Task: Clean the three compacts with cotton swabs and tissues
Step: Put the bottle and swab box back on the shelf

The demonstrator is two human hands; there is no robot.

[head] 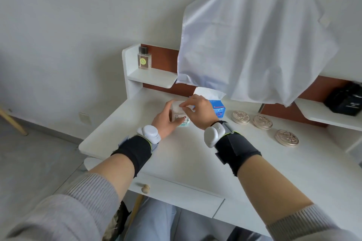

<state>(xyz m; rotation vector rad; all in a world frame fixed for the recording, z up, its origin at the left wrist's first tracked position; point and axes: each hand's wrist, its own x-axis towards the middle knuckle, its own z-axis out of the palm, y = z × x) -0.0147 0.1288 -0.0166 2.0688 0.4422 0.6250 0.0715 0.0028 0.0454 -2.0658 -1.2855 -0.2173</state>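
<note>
Left hand [165, 121] gripping swab box [178, 112], bare desk [192, 160] nearer

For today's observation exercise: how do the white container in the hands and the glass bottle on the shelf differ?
The white container is opaque; the glass bottle is see-through. The container is gripped by the left hand, the right hand at its lid; the bottle stands untouched. The container is at desk level, the bottle on the raised shelf. Both stand upright.

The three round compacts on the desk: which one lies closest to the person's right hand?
The leftmost compact, beside the blue tissue box, is closest to the right hand. The middle compact and nearest-edge compact lie farther right.
</note>
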